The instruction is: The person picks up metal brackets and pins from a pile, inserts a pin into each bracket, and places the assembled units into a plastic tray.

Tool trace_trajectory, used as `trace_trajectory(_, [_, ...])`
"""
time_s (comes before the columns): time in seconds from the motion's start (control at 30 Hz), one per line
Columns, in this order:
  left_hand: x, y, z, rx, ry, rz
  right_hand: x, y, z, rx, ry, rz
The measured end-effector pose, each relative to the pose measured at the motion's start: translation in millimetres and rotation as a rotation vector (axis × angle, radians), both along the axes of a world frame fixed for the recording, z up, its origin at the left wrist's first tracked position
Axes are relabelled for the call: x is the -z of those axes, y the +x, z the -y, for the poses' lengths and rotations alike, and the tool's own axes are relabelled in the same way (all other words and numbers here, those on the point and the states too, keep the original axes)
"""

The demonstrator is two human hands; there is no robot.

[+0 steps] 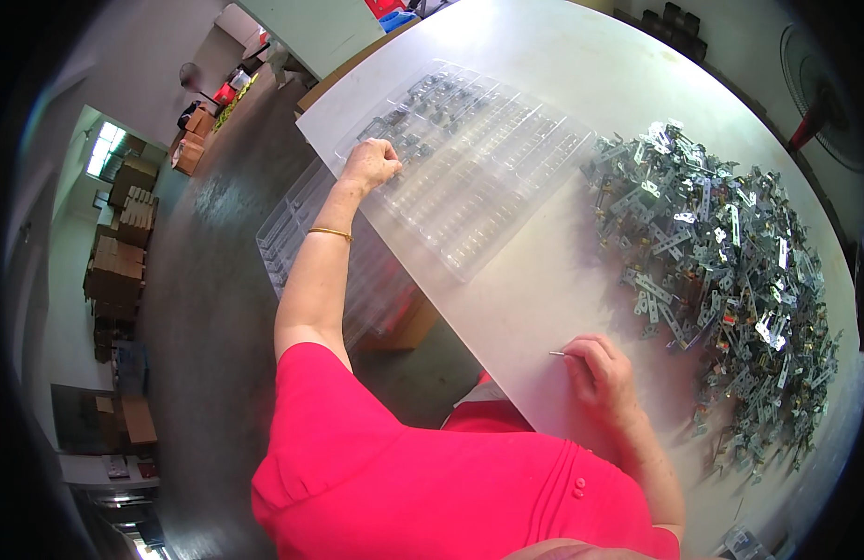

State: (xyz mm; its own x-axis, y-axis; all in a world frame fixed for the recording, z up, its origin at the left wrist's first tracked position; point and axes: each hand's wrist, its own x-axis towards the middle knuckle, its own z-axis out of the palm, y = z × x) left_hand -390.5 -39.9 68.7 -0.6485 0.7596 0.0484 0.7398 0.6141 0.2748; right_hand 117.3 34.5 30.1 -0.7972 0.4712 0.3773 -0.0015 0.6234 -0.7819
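Note:
My left hand (371,166) is over the left edge of a clear plastic tray (469,266), its fingers closed together; whatever they hold is hidden. Small metal parts (438,101) fill the tray's far left compartments, while the nearer and right-hand ones look bare. My right hand (600,378) rests low above the white table, thumb and fingers pinching a thin metal piece (557,354) whose end sticks out to the left. To the right of both hands lies a big heap of flat metal brackets (721,271) with holes in them.
The white table (506,322) has a long edge right in front of me. More clear trays (306,219) are stacked below its left edge, above a cardboard box (404,322). A fan (814,112) stands beyond the heap. Cardboard boxes (119,271) line the far left wall.

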Motion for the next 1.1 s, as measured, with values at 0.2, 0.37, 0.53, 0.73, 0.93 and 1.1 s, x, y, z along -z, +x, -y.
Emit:
trace_trajectory(0.2, [0, 8, -3, -0.017, 0.007, 0.037, 2, 5, 3, 0.004, -0.004, 0.008])
trace_trajectory(0.37, [1, 2, -3, -0.033, -0.028, -0.001, 3, 6, 3, 0.045, -0.020, 0.039])
trace_trajectory(0.53, [-27, 48, -19, 0.126, 0.113, -0.134, 4, 3, -2, -0.025, -0.029, -0.018])
trace_trajectory(0.73, [-46, 170, -60, 0.456, 0.405, -0.058, 6, 7, -1, -0.032, -0.042, -0.026])
trace_trajectory(0.93, [-28, 275, -93, 0.736, 0.489, 0.143, 10, 14, 1, -0.049, -0.050, -0.057])
trace_trajectory(1.1, [-11, 323, -112, 0.924, 0.494, 0.093, 15, 12, 2, -0.064, 0.021, -0.055])
